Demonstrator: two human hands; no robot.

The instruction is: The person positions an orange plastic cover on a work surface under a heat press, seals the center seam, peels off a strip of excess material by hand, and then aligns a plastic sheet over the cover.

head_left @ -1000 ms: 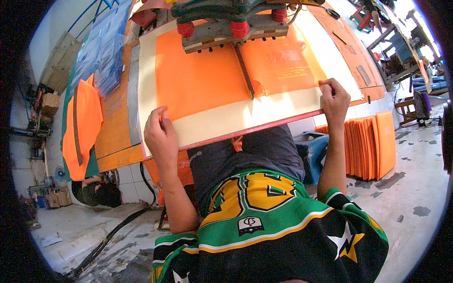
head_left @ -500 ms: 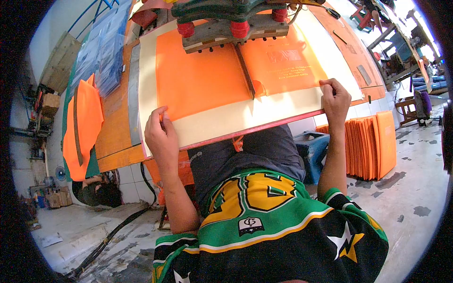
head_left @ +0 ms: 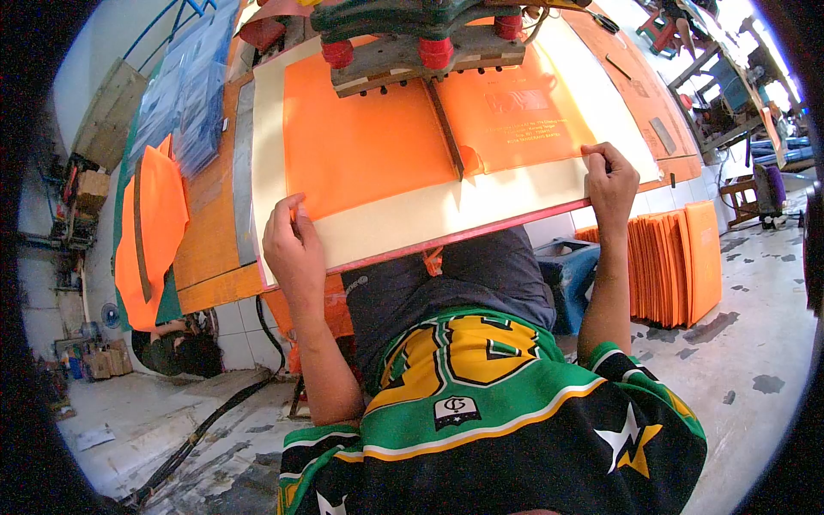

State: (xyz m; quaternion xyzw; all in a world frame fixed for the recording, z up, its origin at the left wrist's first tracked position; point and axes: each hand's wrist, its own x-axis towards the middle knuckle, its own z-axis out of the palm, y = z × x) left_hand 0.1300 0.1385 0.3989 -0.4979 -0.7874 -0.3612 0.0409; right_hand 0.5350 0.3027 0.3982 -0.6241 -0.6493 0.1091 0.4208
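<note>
Cover: The orange cover [head_left: 369, 146] is laid flat on the cream board [head_left: 429, 219] and is partly hidden beneath the press [head_left: 421, 69]; a dark strip [head_left: 442, 129] is set between its two panels.
Left hand: The left hand [head_left: 294, 245] is placed at the near left corner, fingers bent, with a narrow gap at thumb and forefinger; whether the corner is gripped cannot be told.
Right hand: The right hand [head_left: 611, 184] is closed; the near right corner appears to be pinched.
Change: No shift of hands, cover or press is seen over the last second; the cover is judged to be held steady.
Surroundings: A loose orange piece [head_left: 159, 223] is seen left of the surface [head_left: 206, 249]; an orange stack [head_left: 678, 266] is stood at right.
</note>
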